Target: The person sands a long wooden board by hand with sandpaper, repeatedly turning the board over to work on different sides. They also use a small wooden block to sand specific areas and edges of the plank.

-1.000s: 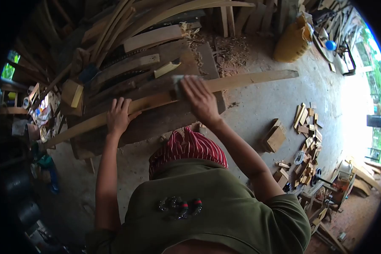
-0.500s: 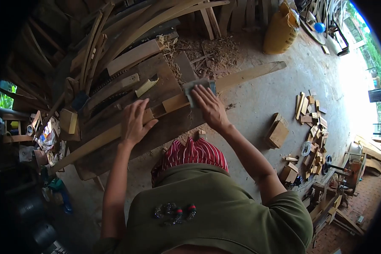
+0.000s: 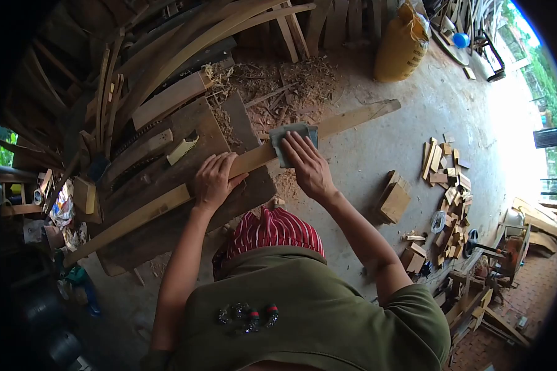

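- One dark workbench fills the left of the room, its right end stopping short of the open concrete floor.
- Several curved timbers are heaped toward the far left; they overlap too much for me to count.
- One long wooden piece lies slantwise over the bench's near part, running from near left to far right, its right end sticking out above the floor.
- One yellow sack stands at the far right.
- Dozens of small offcuts, past exact counting from here, are strewn on the floor to the right.
- One chunky block sits between those offcuts and the bench.
- Two hands are on the wood. The left hand lies over it, fingers bent toward the far edge, thumb apart on the near side; how firmly it grips, I can't tell.
- The right hand, farther right, is spread flat, fingers straight, palm down, curled around nothing.
- One grey-green sheet is beneath that right hand, laid across the long piece.
- One small toothed piece rests on the bench, on the far side of the long piece.
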A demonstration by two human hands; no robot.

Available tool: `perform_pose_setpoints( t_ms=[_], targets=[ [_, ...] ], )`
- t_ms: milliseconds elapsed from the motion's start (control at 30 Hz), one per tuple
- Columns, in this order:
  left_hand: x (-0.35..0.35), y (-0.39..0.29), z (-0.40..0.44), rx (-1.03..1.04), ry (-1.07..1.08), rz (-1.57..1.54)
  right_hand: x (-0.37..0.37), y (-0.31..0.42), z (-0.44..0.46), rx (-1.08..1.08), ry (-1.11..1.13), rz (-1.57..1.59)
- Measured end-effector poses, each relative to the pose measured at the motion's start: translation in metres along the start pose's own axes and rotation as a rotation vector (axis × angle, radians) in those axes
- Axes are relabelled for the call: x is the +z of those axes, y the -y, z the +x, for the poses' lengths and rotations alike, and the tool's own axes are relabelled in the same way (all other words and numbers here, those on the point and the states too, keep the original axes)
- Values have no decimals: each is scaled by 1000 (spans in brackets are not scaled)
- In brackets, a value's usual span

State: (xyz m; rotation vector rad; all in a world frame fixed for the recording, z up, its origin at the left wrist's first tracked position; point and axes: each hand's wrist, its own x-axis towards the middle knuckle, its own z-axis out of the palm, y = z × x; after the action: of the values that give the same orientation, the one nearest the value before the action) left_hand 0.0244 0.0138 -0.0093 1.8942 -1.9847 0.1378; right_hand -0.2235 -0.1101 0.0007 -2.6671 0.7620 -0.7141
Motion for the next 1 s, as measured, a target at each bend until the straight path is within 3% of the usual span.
perform_pose_setpoints(
  t_ms=[100,167,233,267,300,367,433,500,633,667,700,767,833,900,1000],
  targets=[
    [1,0,-1,-13,14,14,-17,-77,-5,130,-128,-76],
    [2,-1,-2,-24,21,13,-41,-168,-13,300,-324,-66],
    [1,-1,0,-26,8,24,-73,-243,-24,402,-409,-291],
    [3,0,-1,-24,1,24,-87,-258,-27,695,-336,-262],
    [4,1,-1,-24,-7,22,-119,-224,-8,1038,-201,-108],
    [2,1,1,-42,-10,28,-100,-233,-25,774,-532,-258],
    [1,-5,-1,-69,2,18,-69,-183,-24,581,-724,-228],
    [-2,-6,3,-87,5,0,-33,-113,-18,377,-628,-200],
    [-2,0,4,-29,3,16,-8,-64,-33,-26,71,25],
    [-1,2,7,-20,3,22,-1,-90,-35,-38,-79,-86],
    [0,2,5,-38,12,16,-11,-118,-31,15,-317,-91],
    [0,0,1,-56,23,8,-25,-175,-43,390,-685,-190],
    [0,1,2,-68,46,21,-43,-213,-58,1207,-760,117],
    [10,5,3,-39,34,13,-43,-226,-55,1132,-932,49],
    [-6,-2,1,-75,30,-27,-9,-183,-20,923,-974,454]
  ],
)
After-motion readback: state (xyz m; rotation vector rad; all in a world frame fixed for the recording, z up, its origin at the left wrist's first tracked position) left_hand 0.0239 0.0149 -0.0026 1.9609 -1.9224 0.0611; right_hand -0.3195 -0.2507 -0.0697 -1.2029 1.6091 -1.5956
